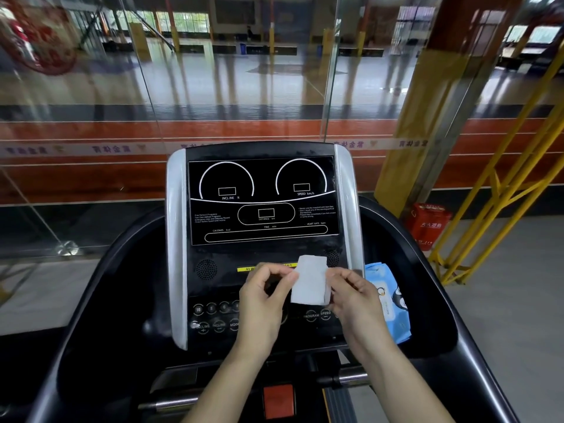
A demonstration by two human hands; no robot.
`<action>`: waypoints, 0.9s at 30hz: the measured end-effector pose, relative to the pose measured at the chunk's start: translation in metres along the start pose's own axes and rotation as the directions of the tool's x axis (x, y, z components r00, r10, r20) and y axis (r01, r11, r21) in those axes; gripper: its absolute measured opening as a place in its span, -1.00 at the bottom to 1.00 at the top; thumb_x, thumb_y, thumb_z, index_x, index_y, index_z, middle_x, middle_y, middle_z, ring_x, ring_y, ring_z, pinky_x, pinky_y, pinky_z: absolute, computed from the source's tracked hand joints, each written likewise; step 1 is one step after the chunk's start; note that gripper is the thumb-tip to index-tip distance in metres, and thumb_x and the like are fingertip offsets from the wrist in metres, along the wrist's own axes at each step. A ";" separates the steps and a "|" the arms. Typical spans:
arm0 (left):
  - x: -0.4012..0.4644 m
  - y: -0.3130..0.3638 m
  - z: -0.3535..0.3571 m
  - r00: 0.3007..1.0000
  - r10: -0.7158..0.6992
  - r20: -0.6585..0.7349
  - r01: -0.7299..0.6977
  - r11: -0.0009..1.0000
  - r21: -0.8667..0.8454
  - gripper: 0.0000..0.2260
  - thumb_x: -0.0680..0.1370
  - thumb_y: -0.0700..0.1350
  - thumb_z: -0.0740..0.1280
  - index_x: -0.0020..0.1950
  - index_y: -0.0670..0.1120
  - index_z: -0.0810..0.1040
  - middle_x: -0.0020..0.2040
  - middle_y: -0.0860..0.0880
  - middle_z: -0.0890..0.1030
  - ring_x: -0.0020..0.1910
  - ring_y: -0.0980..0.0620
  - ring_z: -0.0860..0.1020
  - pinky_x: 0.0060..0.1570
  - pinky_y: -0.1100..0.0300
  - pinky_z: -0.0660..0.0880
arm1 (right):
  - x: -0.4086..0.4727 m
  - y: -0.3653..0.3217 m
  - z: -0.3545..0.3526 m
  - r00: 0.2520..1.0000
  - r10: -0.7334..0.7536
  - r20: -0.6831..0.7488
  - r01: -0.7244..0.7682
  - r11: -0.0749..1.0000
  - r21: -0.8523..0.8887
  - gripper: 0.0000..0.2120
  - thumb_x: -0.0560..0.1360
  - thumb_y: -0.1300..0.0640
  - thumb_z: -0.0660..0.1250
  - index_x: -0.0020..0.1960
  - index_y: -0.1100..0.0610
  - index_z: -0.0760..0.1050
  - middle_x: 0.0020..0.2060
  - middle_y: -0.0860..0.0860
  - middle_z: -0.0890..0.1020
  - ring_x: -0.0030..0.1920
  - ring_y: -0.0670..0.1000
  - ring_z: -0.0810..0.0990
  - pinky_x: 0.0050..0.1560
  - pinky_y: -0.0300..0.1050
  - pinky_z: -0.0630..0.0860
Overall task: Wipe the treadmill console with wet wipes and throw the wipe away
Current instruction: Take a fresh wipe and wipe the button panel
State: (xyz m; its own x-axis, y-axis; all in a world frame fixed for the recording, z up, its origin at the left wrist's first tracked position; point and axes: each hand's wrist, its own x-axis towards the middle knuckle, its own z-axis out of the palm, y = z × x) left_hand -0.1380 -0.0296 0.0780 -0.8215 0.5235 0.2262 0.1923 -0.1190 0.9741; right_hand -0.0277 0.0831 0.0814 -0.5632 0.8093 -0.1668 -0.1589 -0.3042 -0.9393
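A folded white wet wipe (310,280), a soft, slightly crumpled rectangle with rounded corners, is held up in front of the lower half of the black treadmill console (262,203), just above its round control buttons (210,315) and over the yellow warning strip (247,269). Its long axis runs nearly upright, with the top edge leaning a little to the right, and its flat face is turned toward the camera. The left hand (265,296) pinches the wipe's left edge between thumb and forefinger, its other fingers curled in toward the palm. The right hand (355,296) grips the wipe's right edge and lower corner, its fingers bent round the material. The console's glossy dark display panel shows white dial outlines marked for incline, speed and distance, and it is flanked by silver-grey side rails (177,239). Just right of the console, beside the right hand, a light blue soft plastic pack of wet wipes (393,303) lies in the black side tray, its long axis running toward the camera.
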 end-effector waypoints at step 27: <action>0.000 -0.004 -0.009 0.993 -0.121 -0.002 0.119 0.980 -0.159 -0.86 0.61 -0.14 0.43 0.16 0.02 0.67 0.09 0.02 0.72 0.14 0.01 0.67 0.06 0.13 0.59 | 0.001 -0.011 -0.006 0.939 -0.308 0.156 0.342 0.887 -0.311 -0.91 0.60 0.23 0.44 -0.07 0.08 0.64 -0.14 -0.04 0.71 -0.05 -0.06 0.65 0.01 -0.26 0.54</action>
State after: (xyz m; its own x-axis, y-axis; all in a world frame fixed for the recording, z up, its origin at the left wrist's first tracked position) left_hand -0.1430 -0.0365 0.0741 -0.8399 0.5322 0.1067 0.0051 -0.1889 0.9820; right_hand -0.0215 0.0898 0.0899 -0.6064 0.7747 0.1793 -0.0817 0.1636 -0.9831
